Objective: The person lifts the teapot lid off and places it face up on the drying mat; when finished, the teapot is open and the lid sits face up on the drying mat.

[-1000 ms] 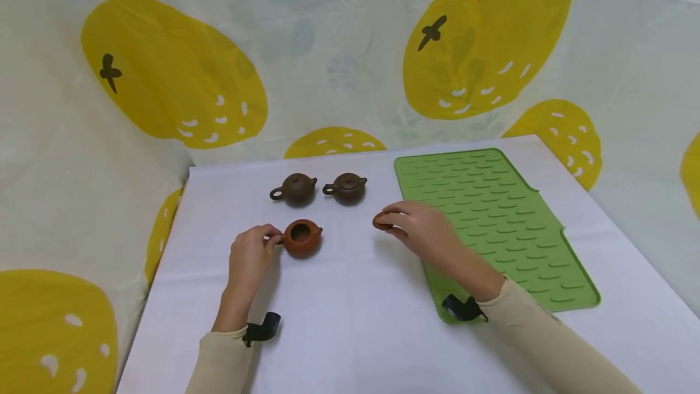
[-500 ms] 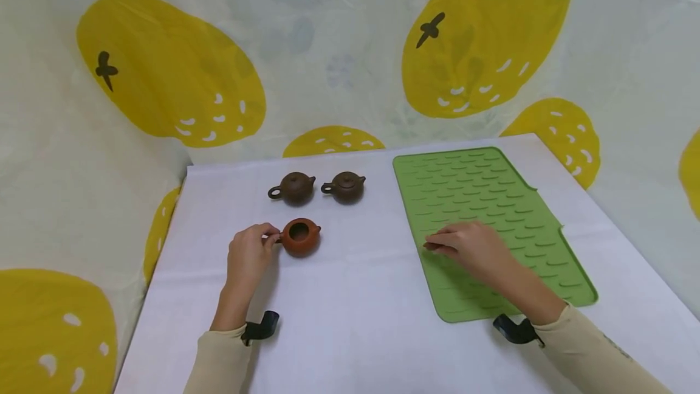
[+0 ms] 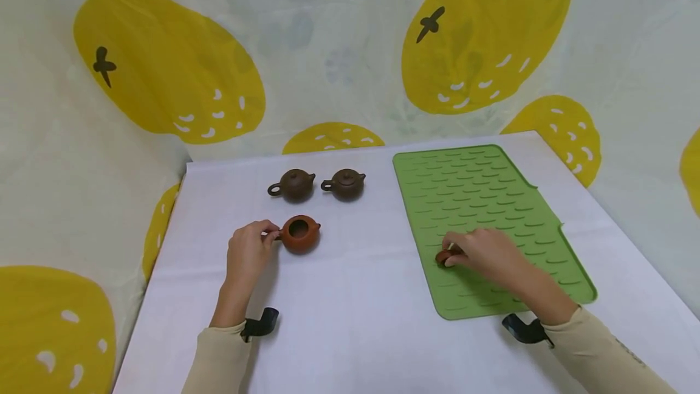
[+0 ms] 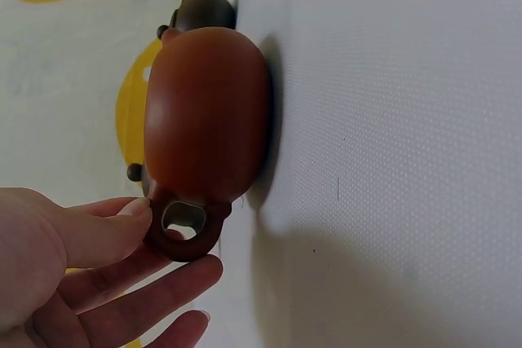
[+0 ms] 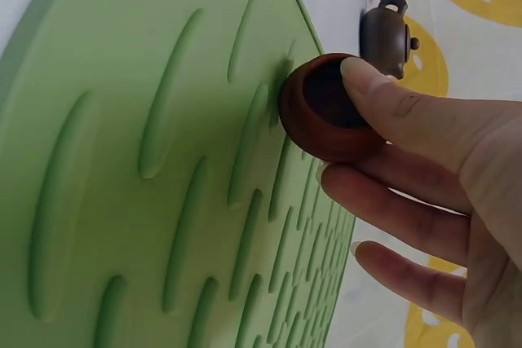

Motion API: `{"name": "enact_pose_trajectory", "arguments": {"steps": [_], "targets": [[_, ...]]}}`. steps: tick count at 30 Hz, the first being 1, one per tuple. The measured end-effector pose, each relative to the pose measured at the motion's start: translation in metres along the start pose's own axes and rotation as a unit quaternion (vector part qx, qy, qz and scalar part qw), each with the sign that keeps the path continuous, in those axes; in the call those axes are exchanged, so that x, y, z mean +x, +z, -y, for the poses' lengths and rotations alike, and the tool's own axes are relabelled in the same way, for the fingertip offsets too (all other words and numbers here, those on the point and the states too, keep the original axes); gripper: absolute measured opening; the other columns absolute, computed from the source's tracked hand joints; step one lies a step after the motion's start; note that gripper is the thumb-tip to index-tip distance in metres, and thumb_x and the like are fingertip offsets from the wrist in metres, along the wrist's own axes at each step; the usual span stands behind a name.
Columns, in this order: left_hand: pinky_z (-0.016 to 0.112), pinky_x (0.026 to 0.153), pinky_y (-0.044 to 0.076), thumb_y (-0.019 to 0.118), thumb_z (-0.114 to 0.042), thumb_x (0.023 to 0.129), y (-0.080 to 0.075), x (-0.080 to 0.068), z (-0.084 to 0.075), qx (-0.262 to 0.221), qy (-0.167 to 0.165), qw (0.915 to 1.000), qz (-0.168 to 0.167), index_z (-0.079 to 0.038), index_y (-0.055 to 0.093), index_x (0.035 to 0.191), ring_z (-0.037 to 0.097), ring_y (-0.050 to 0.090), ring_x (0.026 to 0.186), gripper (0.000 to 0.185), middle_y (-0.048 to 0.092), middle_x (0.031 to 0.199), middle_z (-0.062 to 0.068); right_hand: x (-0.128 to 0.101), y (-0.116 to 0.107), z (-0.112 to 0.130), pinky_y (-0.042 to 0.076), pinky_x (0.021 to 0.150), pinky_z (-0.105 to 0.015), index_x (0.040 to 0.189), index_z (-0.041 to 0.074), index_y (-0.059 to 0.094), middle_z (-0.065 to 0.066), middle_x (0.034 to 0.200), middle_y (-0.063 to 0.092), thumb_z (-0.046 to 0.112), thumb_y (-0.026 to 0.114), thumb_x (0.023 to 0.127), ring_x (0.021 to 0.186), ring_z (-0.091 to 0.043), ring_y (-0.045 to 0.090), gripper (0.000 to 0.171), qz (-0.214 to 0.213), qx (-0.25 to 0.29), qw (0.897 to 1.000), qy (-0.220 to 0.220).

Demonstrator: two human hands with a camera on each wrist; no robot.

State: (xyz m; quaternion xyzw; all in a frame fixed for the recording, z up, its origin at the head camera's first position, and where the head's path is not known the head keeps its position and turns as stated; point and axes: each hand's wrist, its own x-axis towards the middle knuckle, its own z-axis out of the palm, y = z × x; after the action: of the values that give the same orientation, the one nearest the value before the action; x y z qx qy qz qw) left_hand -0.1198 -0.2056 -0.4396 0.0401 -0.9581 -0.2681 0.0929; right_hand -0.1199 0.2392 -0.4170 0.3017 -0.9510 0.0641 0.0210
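Observation:
My left hand (image 3: 248, 253) pinches the handle of a lidless reddish-brown clay teapot (image 3: 306, 243) that stands on the white cloth, its spout pointing right. In the left wrist view thumb and fingers are at the ring-shaped handle (image 4: 194, 244). Over the left part of a green ridged mat (image 3: 476, 199), my right hand (image 3: 487, 255) grips a small reddish-brown teapot lid (image 3: 442, 258). The right wrist view shows the lid tilted, its hollow underside partly visible, with the thumb on its rim. The lid's edge is close to the mat; whether they touch I cannot tell.
Two dark brown teapots (image 3: 296, 186) with lids on stand side by side behind the reddish one. The white-covered table (image 3: 361, 321) ends at a fabric backdrop (image 3: 328, 78) printed with yellow fruit. A black camera mount (image 3: 526, 328) sits on the right wrist.
My right hand has carried the lid rightward from above the white cloth to the green mat, and the lid is now turned differently. The left hand stays at the teapot's handle.

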Motion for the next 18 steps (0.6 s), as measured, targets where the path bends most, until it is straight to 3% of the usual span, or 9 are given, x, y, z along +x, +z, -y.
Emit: {"name": "enact_pose_trajectory", "arguments": {"steps": [7, 12, 18], "targets": [[0.048, 0.075, 0.057, 0.073, -0.007, 0.092, -0.0005, -0.0008, -0.0003, -0.003, -0.004, 1.0, 0.001, -0.006, 0.079, 0.096, 0.031, 0.076, 0.086, 0.007, 0.08, 0.097, 0.015, 0.0037, -0.0015, 0.0, 0.052, 0.063, -0.023, 0.09, 0.034, 0.077, 0.024, 0.082, 0.074, 0.028, 0.082, 0.084, 0.071, 0.004, 0.065, 0.009, 0.033, 0.041, 0.999, -0.005], [0.048, 0.073, 0.057, 0.074, -0.007, 0.091, 0.0, -0.0008, 0.0007, 0.0, -0.003, 1.0, -0.005, -0.007, 0.079, 0.094, 0.03, 0.076, 0.085, 0.006, 0.08, 0.095, 0.013, 0.006, -0.0019, 0.0007, 0.055, 0.065, -0.025, 0.097, 0.03, 0.081, 0.02, 0.088, 0.077, 0.028, 0.082, 0.083, 0.076, -0.002, 0.07, 0.014, 0.043, 0.036, 0.998, -0.019], [0.048, 0.072, 0.057, 0.073, -0.006, 0.091, -0.0006, -0.0011, 0.0015, -0.001, 0.003, 1.0, -0.001, -0.007, 0.079, 0.094, 0.031, 0.075, 0.084, 0.006, 0.08, 0.094, 0.014, 0.0086, 0.0003, 0.0019, 0.052, 0.063, -0.024, 0.099, 0.03, 0.08, 0.023, 0.084, 0.073, 0.028, 0.077, 0.089, 0.072, 0.005, 0.063, 0.012, 0.042, 0.035, 0.998, -0.04]]}}
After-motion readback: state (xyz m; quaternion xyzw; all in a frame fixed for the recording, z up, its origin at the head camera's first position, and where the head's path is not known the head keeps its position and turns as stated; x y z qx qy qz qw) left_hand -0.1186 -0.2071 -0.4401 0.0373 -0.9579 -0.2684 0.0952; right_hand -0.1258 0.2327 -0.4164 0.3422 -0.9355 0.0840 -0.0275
